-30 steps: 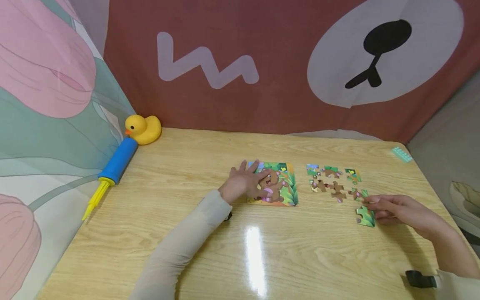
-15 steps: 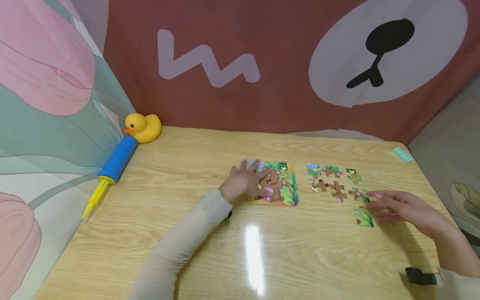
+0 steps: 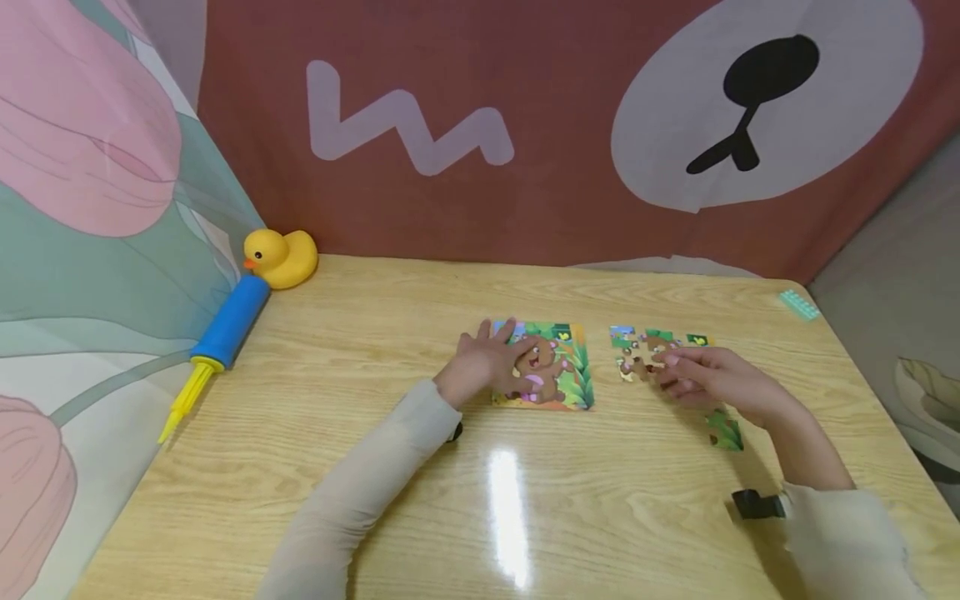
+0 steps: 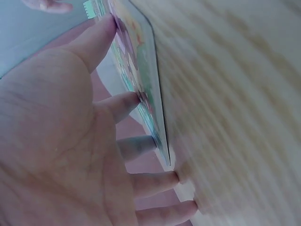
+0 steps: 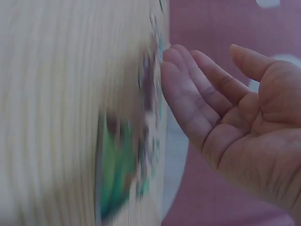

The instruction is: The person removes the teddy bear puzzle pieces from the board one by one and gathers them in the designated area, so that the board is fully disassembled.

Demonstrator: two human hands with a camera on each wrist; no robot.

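My left hand (image 3: 480,368) rests with spread fingers on the left part of a picture board (image 3: 579,387) showing a cartoon bear. Seen from the left wrist, its thumb and two fingers touch the board (image 4: 149,75), while the other two fingertips reach the table past its edge. My right hand (image 3: 723,382) hovers over several loose jigsaw pieces (image 3: 622,336), its fingers slightly bent and covering some of them. In the right wrist view the thumb stands apart and nothing is held. Nearest the wrist lies a green corner jigsaw piece (image 3: 727,433), apart from the others.
A yellow rubber duck (image 3: 285,260) and a blue hand pump (image 3: 232,321) with a yellow nozzle lie along the table's left edge. At the back right corner sits a mint-green toy brick (image 3: 799,304). Printed fabric (image 3: 465,217) hangs behind the table.
My right hand has left the pieces on the right and moved left over the middle ones. The green corner piece stays on the table. My left hand keeps its place on the board.
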